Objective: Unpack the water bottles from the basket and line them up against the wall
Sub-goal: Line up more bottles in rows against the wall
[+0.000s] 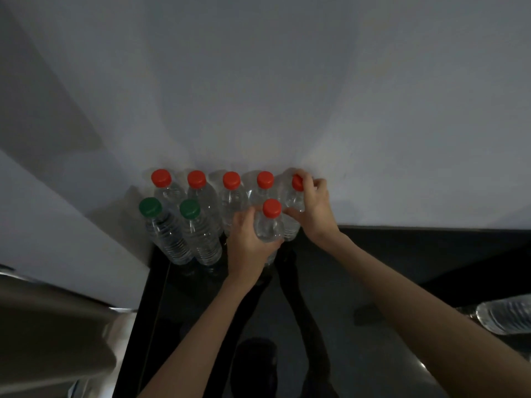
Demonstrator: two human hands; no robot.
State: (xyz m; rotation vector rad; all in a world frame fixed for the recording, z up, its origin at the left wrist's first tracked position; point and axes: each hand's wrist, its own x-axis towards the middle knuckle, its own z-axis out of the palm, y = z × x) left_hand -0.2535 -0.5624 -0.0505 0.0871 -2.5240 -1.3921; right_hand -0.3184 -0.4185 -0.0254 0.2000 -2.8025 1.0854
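Clear water bottles stand on a black counter (373,282) against a white wall (258,96). Several red-capped bottles (196,191) form the back row. Two green-capped bottles (163,225) stand in front at the left. My left hand (250,239) grips a red-capped bottle (270,222) in the front row. My right hand (311,205) holds the rightmost back-row bottle (296,193) near its red cap. The basket is out of view.
A bottle lying on its side (505,314) shows at the right edge. A shiny metal surface (51,326) fills the lower left. A white side wall (43,225) closes the corner at the left. The glossy counter reflects my arms.
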